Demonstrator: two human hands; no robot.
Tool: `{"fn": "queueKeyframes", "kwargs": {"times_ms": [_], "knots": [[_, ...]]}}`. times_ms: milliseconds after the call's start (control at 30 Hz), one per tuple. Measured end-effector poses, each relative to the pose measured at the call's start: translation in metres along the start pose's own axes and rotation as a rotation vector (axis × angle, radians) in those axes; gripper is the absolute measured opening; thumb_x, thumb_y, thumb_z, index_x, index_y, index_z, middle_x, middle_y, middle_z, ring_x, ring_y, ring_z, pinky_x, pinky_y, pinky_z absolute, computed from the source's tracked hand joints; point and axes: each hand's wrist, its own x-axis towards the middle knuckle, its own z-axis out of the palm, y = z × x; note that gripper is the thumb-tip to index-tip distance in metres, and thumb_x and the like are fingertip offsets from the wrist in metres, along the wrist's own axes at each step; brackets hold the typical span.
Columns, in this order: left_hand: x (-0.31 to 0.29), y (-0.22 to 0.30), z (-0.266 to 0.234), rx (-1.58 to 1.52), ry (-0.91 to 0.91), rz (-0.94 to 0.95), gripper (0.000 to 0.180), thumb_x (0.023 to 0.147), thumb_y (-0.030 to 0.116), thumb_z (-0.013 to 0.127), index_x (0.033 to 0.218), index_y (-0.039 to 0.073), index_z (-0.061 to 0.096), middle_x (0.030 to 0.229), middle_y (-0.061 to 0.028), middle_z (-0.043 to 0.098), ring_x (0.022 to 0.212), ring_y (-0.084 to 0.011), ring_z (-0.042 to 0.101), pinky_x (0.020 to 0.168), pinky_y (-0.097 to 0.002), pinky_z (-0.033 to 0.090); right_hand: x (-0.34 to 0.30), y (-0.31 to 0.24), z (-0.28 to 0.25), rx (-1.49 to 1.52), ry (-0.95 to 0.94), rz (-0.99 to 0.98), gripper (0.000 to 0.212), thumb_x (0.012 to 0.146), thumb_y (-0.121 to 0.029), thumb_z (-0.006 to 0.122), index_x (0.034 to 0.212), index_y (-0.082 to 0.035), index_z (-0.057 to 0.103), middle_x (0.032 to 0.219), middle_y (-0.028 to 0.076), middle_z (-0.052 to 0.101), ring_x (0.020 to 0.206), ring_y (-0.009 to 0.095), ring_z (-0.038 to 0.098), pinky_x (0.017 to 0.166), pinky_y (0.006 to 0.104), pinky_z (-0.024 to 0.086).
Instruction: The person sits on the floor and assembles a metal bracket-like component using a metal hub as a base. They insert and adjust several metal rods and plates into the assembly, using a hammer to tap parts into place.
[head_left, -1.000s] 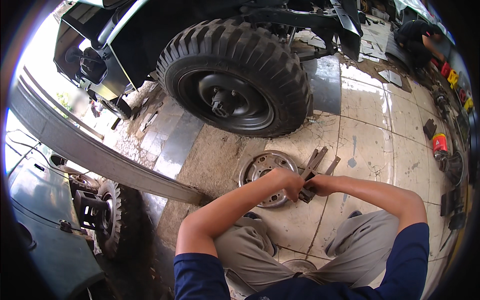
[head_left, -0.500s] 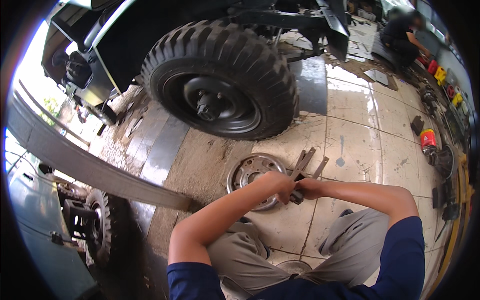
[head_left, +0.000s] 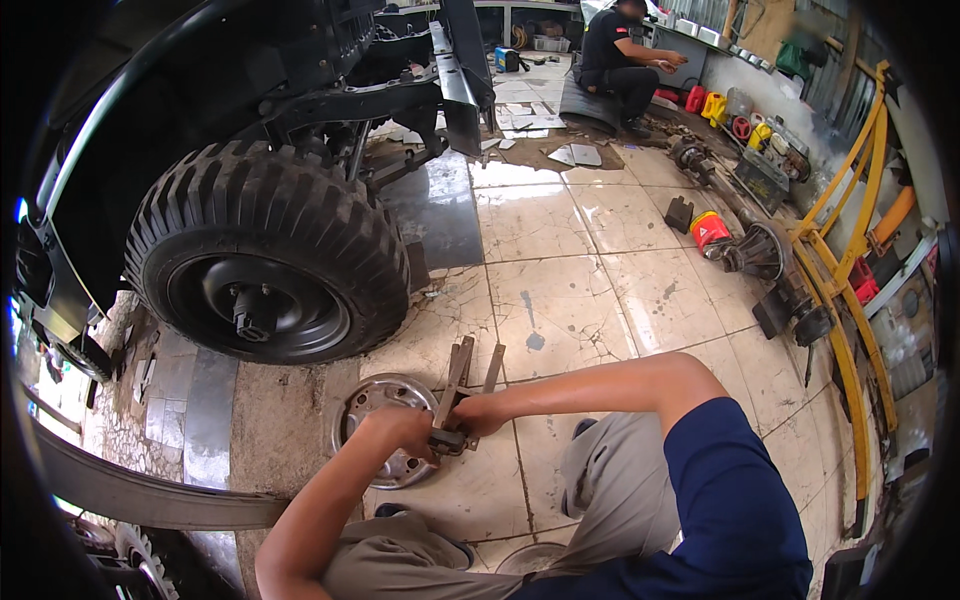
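Nearest, the right hand point(head_left: 478, 414) has its grip closed around a rusty metal bracket point(head_left: 456, 378), in front of the worker's knees; the left hand point(head_left: 398, 432) curls at its near end, though from here I can't tell whether that grip is closed on it. Handling the bracket seems the step in hand; the next move looks to call for steadying it. Beside it, a bare wheel rim point(head_left: 352, 408) lies flat on the floor point(head_left: 570, 300). Beyond stands a vehicle's big tyre point(head_left: 372, 262), then a seated co-worker point(head_left: 612, 62).
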Motion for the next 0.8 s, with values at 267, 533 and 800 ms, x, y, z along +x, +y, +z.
{"fn": "queueKeyframes", "kwargs": {"times_ms": [267,533,800], "knots": [[-0.004,-0.007,0.008,0.021,0.058,-0.033,0.057,0.073,0.048,0.079,0.116,0.013,0.067,0.108,-0.0105,0.071,0.102,-0.0285,0.068,0.088,-0.0415,0.053,0.009,0.001,-0.001,-0.020,-0.022,-0.004,0.033,0.078,-0.008,0.065,0.111,-0.005,0.068,0.097,0.020,0.070,0.088,0.036,0.066,0.077,0.0404,0.051],[-0.004,-0.003,0.007,-0.041,0.112,-0.013,0.041,0.076,0.034,0.074,0.105,0.006,0.072,0.102,-0.0127,0.072,0.095,-0.0287,0.070,0.083,-0.0399,0.055,0.011,0.019,0.012,0.020,-0.042,0.143,0.032,0.081,-0.007,0.063,0.112,-0.005,0.067,0.099,0.020,0.070,0.088,0.034,0.066,0.079,0.0392,0.051],[0.001,-0.007,0.007,-0.019,0.077,0.025,0.043,0.077,0.038,0.074,0.107,0.008,0.071,0.101,-0.0129,0.072,0.094,-0.0291,0.069,0.082,-0.0409,0.054,0.014,0.017,0.016,0.043,-0.023,0.081,0.032,0.076,-0.005,0.064,0.108,-0.002,0.067,0.095,0.019,0.070,0.086,0.033,0.066,0.077,0.0403,0.051]]}}
